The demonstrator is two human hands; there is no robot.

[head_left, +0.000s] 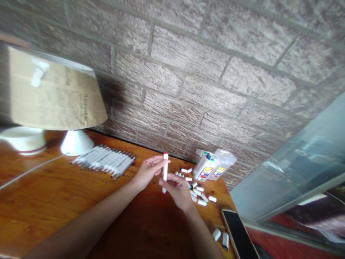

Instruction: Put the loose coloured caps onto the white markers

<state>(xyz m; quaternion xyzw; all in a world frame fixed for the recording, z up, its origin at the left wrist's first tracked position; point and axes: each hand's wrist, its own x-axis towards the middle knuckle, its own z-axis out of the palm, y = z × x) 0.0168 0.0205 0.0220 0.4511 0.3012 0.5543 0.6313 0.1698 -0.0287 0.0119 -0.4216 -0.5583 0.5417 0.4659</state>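
The bare left hand (149,171) reaches in from the near left, forearm slanting over the brown wooden table (40,187), its thumb and fingers pinched on the upper part of a slim white marker with a red top (165,167), held nearly upright between the hands. The bare right hand (178,190) angles in from the near right, thumb and fingers clamped on the marker's lower part. Short white cylinders with coloured ends (198,191) lie right of it; a row of pale grey markers (104,160) lies left of the left hand.
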